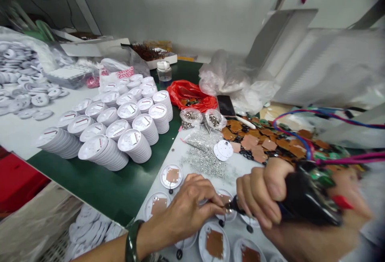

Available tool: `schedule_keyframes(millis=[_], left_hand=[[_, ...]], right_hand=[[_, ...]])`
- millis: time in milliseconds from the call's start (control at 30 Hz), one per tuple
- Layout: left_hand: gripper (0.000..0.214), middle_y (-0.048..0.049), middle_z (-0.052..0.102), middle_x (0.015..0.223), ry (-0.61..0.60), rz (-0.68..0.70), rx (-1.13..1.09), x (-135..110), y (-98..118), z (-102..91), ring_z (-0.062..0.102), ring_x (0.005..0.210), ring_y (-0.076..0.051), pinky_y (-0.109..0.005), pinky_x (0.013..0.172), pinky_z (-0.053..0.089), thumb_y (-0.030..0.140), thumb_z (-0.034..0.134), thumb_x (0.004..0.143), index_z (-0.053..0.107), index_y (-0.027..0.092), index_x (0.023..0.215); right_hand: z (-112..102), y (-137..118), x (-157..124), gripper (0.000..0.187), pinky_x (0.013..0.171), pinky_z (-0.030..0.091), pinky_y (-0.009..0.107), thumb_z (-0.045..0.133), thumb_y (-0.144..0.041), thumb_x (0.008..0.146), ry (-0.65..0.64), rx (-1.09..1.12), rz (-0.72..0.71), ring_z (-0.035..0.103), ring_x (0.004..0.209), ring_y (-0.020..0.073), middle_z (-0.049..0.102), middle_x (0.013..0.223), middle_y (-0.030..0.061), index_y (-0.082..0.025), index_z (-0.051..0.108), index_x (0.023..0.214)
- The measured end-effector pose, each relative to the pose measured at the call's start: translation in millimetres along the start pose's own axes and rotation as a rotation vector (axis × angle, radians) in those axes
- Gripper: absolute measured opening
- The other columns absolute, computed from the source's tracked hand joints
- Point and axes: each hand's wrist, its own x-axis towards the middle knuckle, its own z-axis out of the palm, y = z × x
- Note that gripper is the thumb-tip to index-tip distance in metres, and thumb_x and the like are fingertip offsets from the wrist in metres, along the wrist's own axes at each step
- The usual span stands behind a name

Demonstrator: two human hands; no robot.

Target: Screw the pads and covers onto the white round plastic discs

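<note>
My right hand is wrapped round a black electric screwdriver, whose tip points left. That tip meets a round white plastic housing with a brown circuit board in it. At the same spot my left hand has thumb and forefinger pinched by the screwdriver tip; whatever they hold is too small to make out. Around both hands lie more white housings with boards, such as one in front and one behind. Small black round parts on wires hang from several of them.
Loose screws cover the white board beyond my hands. Stacks of white discs stand on the green mat at left. Brown circuit boards are heaped at right, below blue and red cables. A red bag lies farther back.
</note>
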Motion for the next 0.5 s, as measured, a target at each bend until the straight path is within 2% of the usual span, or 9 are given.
schedule_keyframes(millis=[67, 133, 233, 300, 367, 500], left_hand=[[0.008, 0.0046, 0.075, 0.09, -0.035, 0.053, 0.078, -10.2, -0.8, 1.5, 0.065, 0.089, -0.014, -0.031, 0.091, 0.044, 0.017, 0.076, 0.091, 0.072, 0.023, 0.095], [0.009, 0.0042, 0.074, 0.093, -0.01, 0.154, 0.248, -25.7, -4.6, 7.0, 0.063, 0.084, -0.015, -0.033, 0.092, 0.043, 0.02, 0.067, 0.099, 0.07, 0.023, 0.106], [0.016, 0.006, 0.07, 0.077, 0.204, 0.443, 0.494, -53.0, -13.9, 22.3, 0.06, 0.074, -0.013, -0.033, 0.105, 0.039, 0.02, 0.056, 0.104, 0.07, 0.021, 0.097], [0.023, 0.0081, 0.071, 0.076, 0.277, 0.524, 0.547, -68.3, -19.2, 32.4, 0.066, 0.086, -0.012, -0.035, 0.121, 0.027, 0.017, 0.054, 0.105, 0.07, 0.022, 0.089], [0.026, 0.01, 0.074, 0.081, 0.276, 0.537, 0.556, -78.4, -21.9, 38.2, 0.068, 0.099, -0.011, -0.037, 0.127, 0.019, 0.018, 0.053, 0.106, 0.071, 0.023, 0.087], [0.025, 0.004, 0.078, 0.094, 0.242, 0.492, 0.559, -85.2, -24.3, 39.7, 0.069, 0.107, -0.008, -0.033, 0.128, 0.02, 0.027, 0.052, 0.108, 0.072, 0.021, 0.096]], right_hand=[[-1.7, 0.2, -4.2, 0.06, 0.045, 0.041, 0.029, 0.043, -0.074, 0.089, -0.034, 0.006, 0.028, 0.046, 0.039, 0.0138, 0.049, 0.046, -0.0013, -0.023, 0.068, 0.068], [-5.8, 5.2, -11.4, 0.06, 0.047, 0.042, 0.03, 0.045, -0.074, 0.089, -0.065, 0.016, 0.093, 0.047, 0.042, 0.0146, 0.051, 0.049, 0.0, -0.023, 0.069, 0.071], [-13.5, 22.5, -26.2, 0.062, 0.052, 0.043, 0.03, 0.043, -0.076, 0.09, -0.058, 0.048, 0.202, 0.048, 0.046, 0.0146, 0.052, 0.052, 0.0006, -0.022, 0.069, 0.074], [-17.2, 37.0, -35.6, 0.063, 0.049, 0.04, 0.029, 0.04, -0.076, 0.092, -0.045, 0.049, 0.226, 0.046, 0.047, 0.0145, 0.051, 0.052, 0.0007, -0.021, 0.067, 0.074], [-18.6, 49.3, -41.8, 0.063, 0.046, 0.038, 0.029, 0.041, -0.077, 0.091, -0.056, 0.023, 0.228, 0.044, 0.046, 0.0153, 0.051, 0.052, 0.0015, -0.022, 0.066, 0.074], [-16.4, 58.5, -42.9, 0.06, 0.043, 0.041, 0.029, 0.045, -0.075, 0.09, -0.054, -0.035, 0.215, 0.047, 0.046, 0.0163, 0.054, 0.052, 0.002, -0.021, 0.065, 0.073]])
